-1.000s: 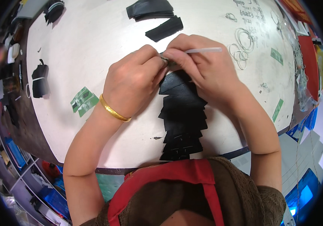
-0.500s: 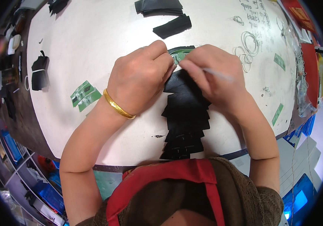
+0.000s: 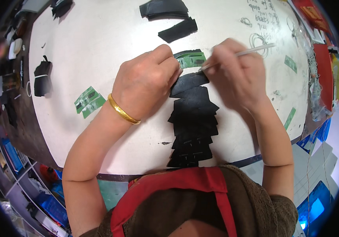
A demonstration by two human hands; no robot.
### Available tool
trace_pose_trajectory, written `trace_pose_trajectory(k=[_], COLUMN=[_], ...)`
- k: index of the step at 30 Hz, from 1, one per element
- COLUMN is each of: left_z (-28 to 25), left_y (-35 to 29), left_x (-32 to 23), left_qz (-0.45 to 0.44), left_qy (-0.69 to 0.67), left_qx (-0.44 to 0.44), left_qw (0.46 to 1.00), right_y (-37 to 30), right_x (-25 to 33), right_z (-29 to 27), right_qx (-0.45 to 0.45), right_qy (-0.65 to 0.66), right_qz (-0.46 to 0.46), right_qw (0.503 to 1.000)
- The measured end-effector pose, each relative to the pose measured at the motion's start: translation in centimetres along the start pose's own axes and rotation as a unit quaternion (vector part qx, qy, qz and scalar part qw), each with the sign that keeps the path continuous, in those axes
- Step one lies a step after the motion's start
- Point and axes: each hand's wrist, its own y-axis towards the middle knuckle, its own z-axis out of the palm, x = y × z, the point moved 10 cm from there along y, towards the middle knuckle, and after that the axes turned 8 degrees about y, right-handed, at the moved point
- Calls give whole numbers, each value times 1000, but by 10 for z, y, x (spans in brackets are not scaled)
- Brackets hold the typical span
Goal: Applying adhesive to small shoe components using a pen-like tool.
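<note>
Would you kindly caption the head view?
Left hand touches flat green rectangular strip; right hand holds slim whitish pen-like stick.

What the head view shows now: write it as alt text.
The right hand holds a pale pen-like tool beside a green strip, the left hand at the strip's left end. Lower down, overlapping black pieces form a column on a white table.

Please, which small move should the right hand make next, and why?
Probably bring the white pen-like tool to the green strip: the right hand holds it, tip near the strip's right end, while the left hand touches the other.
</note>
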Motion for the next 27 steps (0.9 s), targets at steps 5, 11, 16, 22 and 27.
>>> trace_pose_trajectory(k=[5, 11, 16, 22, 27], left_z=[-15, -25, -23, -22, -19], left_y=[-7, -29, -37, -41, -47], left_x=[25, 59, 69, 76, 80], left_qz=[-102, -216, -243, -268, -269], left_qy=[-123, -156, -164, -184, -189], left_qx=[-46, -35, -36, -56, -61], left_qw=[986, 963, 955, 944, 943], right_y=[3, -4, 12, 23, 27], right_x=[29, 33, 16, 16, 14], right_z=[1, 22, 22, 28, 25], right_qx=[-67, -7, 32, 76, 75], right_qy=[-262, -332, -355, -432, -443], right_qz=[-169, -210, -33, 49, 82], right_qw=[948, 919, 934, 897, 889])
